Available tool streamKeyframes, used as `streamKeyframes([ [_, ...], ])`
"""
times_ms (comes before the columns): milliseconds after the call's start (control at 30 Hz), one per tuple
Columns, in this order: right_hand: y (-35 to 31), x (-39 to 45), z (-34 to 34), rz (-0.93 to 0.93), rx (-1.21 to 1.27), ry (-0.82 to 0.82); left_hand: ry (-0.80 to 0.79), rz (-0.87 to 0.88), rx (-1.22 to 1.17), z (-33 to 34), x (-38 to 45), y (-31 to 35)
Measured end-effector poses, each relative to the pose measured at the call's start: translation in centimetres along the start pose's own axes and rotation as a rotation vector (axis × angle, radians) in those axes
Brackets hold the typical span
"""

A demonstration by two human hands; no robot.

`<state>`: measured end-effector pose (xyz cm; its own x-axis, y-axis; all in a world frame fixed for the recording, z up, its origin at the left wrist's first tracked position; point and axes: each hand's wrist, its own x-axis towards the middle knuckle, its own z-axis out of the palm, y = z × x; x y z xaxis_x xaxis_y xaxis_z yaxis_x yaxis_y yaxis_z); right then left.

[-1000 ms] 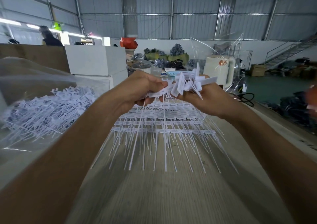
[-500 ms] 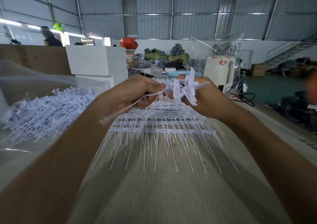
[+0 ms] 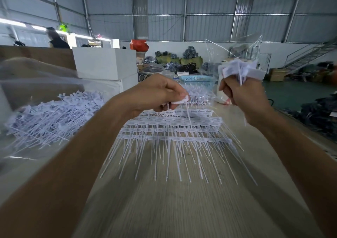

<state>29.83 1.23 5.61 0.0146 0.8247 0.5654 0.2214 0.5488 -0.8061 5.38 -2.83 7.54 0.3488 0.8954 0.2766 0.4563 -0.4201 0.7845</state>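
My left hand pinches one white plastic tag tie by its flat head, its thin tail hanging down over the table. My right hand is raised to the right and grips a bunch of white tag ties, heads sticking out above the fist. Below both hands, rows of joined tag ties lie flat on the wooden table, tails pointing toward me.
A loose heap of separated ties lies on clear plastic at the left. A blue basket, a white box and clear bags stand beyond the table. A person is far back left.
My hands were together at the bunch; now they have pulled apart. The left hand came away with one tie, and the right hand lifted the bunch up and to the right.
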Motion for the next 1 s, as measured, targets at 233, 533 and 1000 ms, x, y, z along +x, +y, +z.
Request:
streamKeyframes([
  [233,0.0,-0.4,1.3,0.042,0.073,-0.092,-0.098,0.150,-0.005,0.4,-0.2,0.2],
  [533,-1.1,-1.1,2.7,-0.106,0.140,-0.129,0.068,0.226,-0.134,0.5,0.3,0.1],
  [1000,-1.6,-2.1,3.1,-0.054,0.029,-0.293,0.250,0.300,-0.030,1.3,0.5,-0.1],
])
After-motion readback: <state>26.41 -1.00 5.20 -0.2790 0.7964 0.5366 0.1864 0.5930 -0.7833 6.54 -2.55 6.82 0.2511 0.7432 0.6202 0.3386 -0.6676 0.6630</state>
